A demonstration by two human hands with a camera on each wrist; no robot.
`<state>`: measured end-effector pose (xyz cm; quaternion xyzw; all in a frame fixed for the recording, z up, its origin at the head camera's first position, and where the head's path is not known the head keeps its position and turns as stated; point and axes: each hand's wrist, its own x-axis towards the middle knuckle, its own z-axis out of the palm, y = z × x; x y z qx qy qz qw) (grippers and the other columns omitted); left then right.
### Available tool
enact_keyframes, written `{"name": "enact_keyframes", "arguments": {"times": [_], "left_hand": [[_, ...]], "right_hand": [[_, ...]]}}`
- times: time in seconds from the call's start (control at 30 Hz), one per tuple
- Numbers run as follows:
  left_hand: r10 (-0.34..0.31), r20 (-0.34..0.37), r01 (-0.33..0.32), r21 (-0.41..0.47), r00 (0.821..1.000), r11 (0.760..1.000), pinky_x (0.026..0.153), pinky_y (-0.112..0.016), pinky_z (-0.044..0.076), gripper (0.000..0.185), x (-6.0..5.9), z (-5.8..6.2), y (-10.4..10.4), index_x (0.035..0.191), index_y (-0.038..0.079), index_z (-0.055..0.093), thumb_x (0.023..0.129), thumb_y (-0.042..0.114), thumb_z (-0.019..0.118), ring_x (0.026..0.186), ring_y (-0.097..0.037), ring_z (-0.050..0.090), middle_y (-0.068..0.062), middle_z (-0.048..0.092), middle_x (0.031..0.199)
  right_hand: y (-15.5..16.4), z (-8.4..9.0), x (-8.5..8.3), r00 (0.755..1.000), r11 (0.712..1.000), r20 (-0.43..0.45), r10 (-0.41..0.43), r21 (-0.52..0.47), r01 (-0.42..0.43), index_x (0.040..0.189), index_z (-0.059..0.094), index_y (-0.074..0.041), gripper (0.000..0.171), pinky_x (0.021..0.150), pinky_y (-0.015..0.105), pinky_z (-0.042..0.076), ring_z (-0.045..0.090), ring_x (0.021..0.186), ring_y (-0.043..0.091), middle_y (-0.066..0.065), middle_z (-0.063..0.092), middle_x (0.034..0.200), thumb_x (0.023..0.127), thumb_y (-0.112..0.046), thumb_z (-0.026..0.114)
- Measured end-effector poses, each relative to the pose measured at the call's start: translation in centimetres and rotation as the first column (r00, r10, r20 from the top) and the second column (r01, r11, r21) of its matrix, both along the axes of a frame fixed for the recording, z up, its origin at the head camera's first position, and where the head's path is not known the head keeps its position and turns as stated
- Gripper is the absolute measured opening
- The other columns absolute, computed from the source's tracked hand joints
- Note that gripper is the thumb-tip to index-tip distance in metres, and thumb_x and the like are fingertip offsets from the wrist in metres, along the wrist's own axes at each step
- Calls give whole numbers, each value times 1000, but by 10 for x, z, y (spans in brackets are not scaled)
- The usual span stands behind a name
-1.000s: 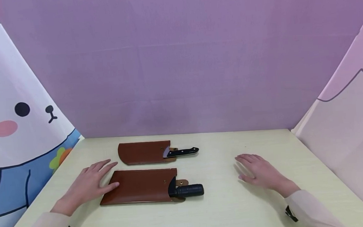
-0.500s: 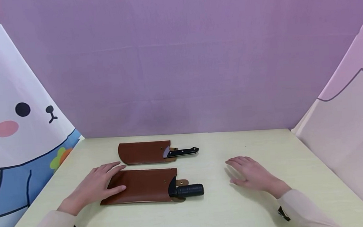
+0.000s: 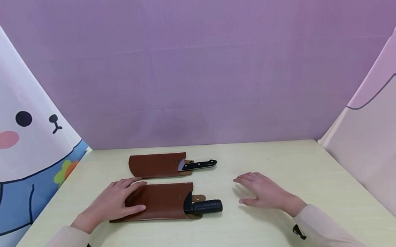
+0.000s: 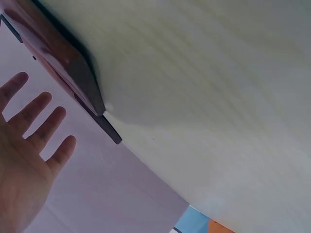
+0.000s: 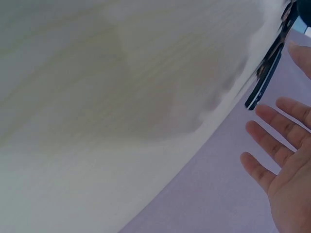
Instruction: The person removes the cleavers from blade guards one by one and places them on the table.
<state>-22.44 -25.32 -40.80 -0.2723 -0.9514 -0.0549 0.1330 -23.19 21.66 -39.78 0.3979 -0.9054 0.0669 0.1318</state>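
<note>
Two brown leather knife sheaths lie on the table, one behind the other. Out of the front sheath (image 3: 165,202) sticks a knife (image 3: 207,206) with a thick, ribbed black handle pointing right. The back sheath (image 3: 156,165) holds a knife (image 3: 202,165) with a slimmer, riveted black handle. Both blades are mostly hidden in the leather. My left hand (image 3: 115,202) is over the left end of the front sheath, fingers spread, holding nothing; the left wrist view shows the sheath edge beside its fingers. To the right of the handles, my right hand (image 3: 266,191) hovers with relaxed fingers, also holding nothing.
The pale wood-grain table (image 3: 247,235) ends at a purple backdrop (image 3: 194,70). A cartoon-printed panel (image 3: 31,158) rises on the left, and a pink and white panel (image 3: 377,126) on the right.
My left hand has moved right, further over the front sheath. My right hand has moved left, closer to the knife handles. Sheaths and knives have stayed in place.
</note>
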Motion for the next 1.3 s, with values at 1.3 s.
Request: {"name": "enact_keyframes", "arguments": {"times": [1.3], "left_hand": [[-76, 137, 74, 22, 988, 997, 92, -53, 38, 87, 7, 6, 45, 135, 25, 45, 66, 79, 51, 120, -27, 45, -4, 48, 133]], "right_hand": [[-84, 15, 15, 977, 982, 112, 181, 41, -186, 126, 51, -13, 55, 99, 38, 40, 54, 112, 16, -1, 58, 121, 84, -47, 58]]}}
